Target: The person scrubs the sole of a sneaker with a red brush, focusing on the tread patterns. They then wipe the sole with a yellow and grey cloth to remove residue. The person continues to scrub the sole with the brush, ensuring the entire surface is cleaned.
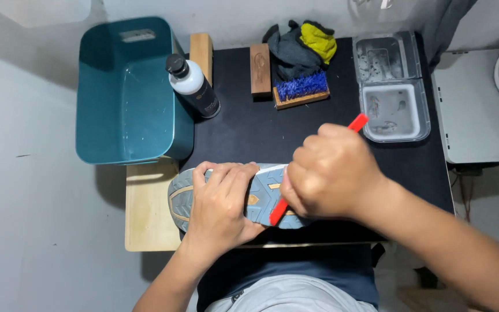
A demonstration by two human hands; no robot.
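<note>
The shoe [226, 199] lies sole up at the near edge of the black table [261, 133], at about 6 o'clock of the table top, its toe end reaching out over the pale wooden board [148, 214] at 8 o'clock. The left hand [220, 202] is laid over the middle of the sole with the fingers curled around its far edge, so it grasps the shoe and presses it down. The right hand [327, 173] is clenched around a thin red tool [278, 211], which looks like a small brush handle; its lower end touches the sole near the heel, and its upper end sticks out toward 1 o'clock. I cannot tell if there are bristles, because the hand hides that part. To do this cleaning stroke well, I think the left hand should hold the sole flat and firm, and the right hand should work in short strokes along the grooves, with light pressure. The tool tip is close to the left fingers, so care is needed there. At 10 o'clock stands a teal tub [125, 92], beside it a dark bottle [194, 86] with a white neck; at 12 o'clock lie a blue-bristled brush [301, 88] and a grey and yellow cloth [304, 46], and at 2 o'clock a clear two-part tray [393, 86].
</note>
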